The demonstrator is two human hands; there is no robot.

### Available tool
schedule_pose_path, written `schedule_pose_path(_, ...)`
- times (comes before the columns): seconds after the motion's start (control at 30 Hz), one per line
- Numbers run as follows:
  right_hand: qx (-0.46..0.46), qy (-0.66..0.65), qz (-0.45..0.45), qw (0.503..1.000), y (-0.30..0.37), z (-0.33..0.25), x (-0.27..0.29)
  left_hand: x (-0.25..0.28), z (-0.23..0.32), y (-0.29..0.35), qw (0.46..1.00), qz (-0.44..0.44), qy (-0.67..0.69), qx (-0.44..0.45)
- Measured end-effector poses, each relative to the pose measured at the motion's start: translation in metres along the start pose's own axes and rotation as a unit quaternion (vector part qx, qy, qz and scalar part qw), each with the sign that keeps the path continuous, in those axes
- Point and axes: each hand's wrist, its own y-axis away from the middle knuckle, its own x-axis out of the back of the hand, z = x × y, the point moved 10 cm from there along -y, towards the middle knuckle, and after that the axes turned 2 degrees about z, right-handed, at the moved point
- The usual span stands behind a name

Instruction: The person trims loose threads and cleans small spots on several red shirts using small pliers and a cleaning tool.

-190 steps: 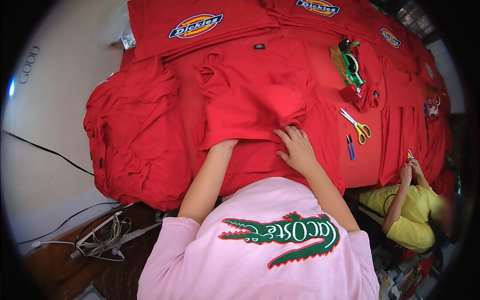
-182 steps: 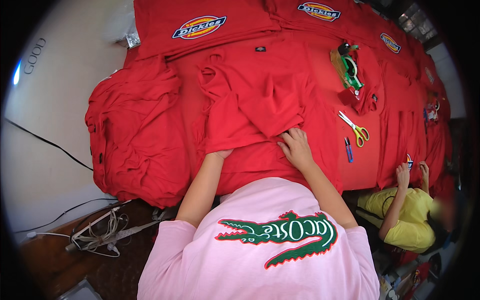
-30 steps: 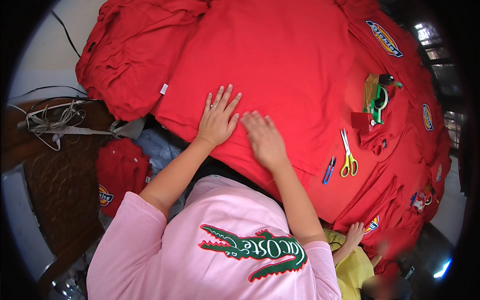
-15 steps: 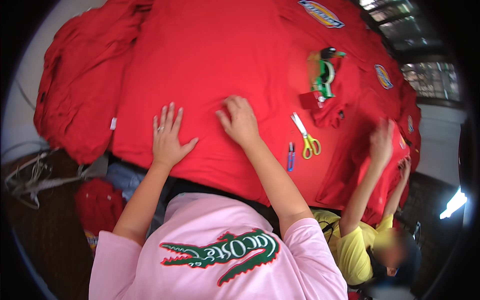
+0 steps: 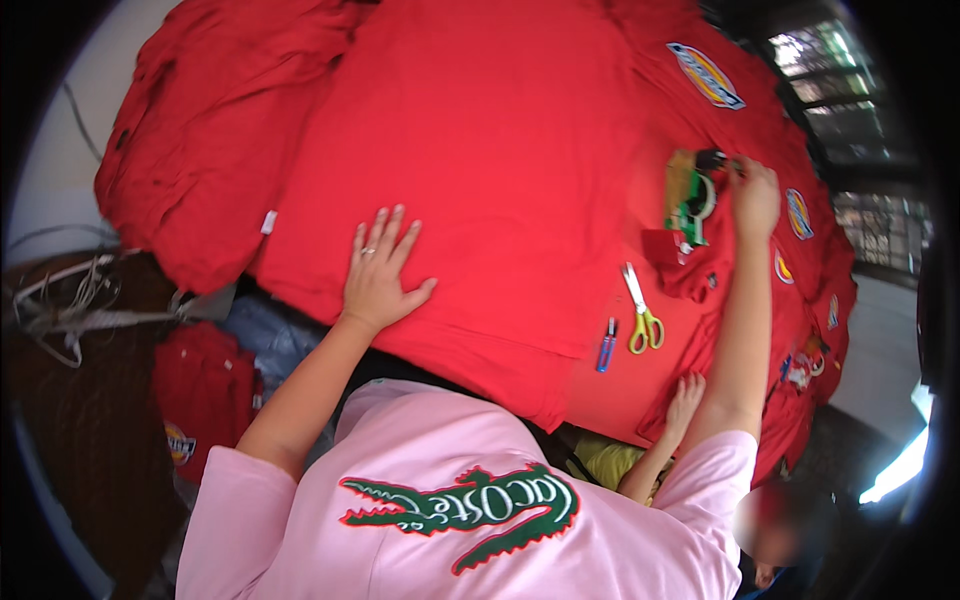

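1. Fabric first: the red garment lies spread flat across the work surface and fills the middle of the view, its lower edge at six o'clock just above the person's pink shirt. It looks like soft, light knit cloth that would fold, drag and wrinkle easily; I judge it best taken by pinching a hem or corner, not by pushing on the middle.

2. Left hand: released and flat, fingers spread, palm pressing the garment near its lower left part, at about eight o'clock from the cloth's centre. It grasps nothing.

3. Right hand: stretched out to two o'clock, its fingertips at a small dark object on top of a green and tan tool bundle. Whether it is pinching that object or only touching it, I cannot tell.

4. Around the work:
   - yellow-handled scissors at four o'clock from the garment's centre, lying on red cloth;
   - a small blue pen-like tool just beside them;
   - a heap of red garments at nine to ten o'clock;
   - more red pieces with oval patches along the far right;
   - tangled cords at the left edge.

5. Another person's hand rests on the cloth at five o'clock, close under the outstretched right arm, and, with the scissors, could get in the way of pulling the garment that way.
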Motion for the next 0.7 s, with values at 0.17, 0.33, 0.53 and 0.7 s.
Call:
schedule_pose_path(0.17,-0.065,-0.07,0.052,0.994,0.002,0.012,0.064,0.003,-0.002,0.001,1.0,0.001,0.02,0.005)
schedule_pose_path(0.33,-0.261,-0.507,0.273,0.775,0.053,-0.028,0.145,-0.002,-0.005,0.002,1.0,-0.005,0.013,0.013)
schedule_pose_path(0.53,-0.262,-0.591,-0.116,0.754,0.126,-0.212,0.022,-0.004,-0.004,0.0,1.0,-0.007,0.0,0.011)
schedule_pose_path(0.7,-0.142,-0.506,-0.239,0.817,0.178,-0.319,-0.008,-0.005,-0.005,0.001,1.0,-0.006,-0.005,0.012)
